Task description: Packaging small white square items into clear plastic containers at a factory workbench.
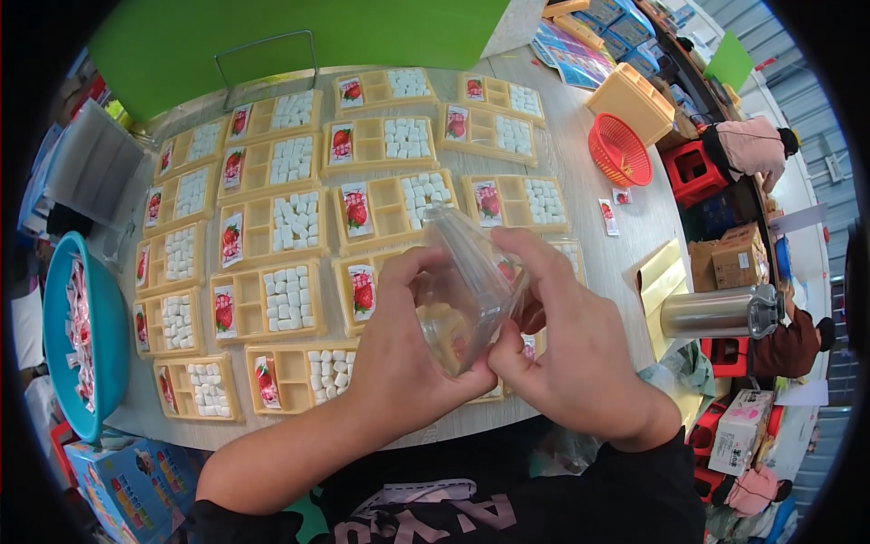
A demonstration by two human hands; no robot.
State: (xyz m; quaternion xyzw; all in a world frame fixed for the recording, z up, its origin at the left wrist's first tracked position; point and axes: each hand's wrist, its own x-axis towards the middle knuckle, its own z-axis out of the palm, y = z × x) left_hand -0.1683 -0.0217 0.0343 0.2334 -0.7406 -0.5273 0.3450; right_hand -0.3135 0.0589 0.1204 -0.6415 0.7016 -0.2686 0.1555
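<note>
Both my hands hold a clear, thin-walled plastic piece, maybe several nested together; I cannot tell. My left hand wraps its left side, thumb along the lower edge. On the other side my right hand grips the edge between thumb and fingers. Beneath and beyond lie rows of cream compartment trays. Most show a strawberry-printed sachet in the left slot and small white marshmallow-like pieces in the right one. My hands cover parts of the nearer trays.
At the left stands a teal basin of sachets. A red basket and a stack of cream trays sit at the far right. A metal cylinder stands right. A green panel edges the back. People sit beyond.
</note>
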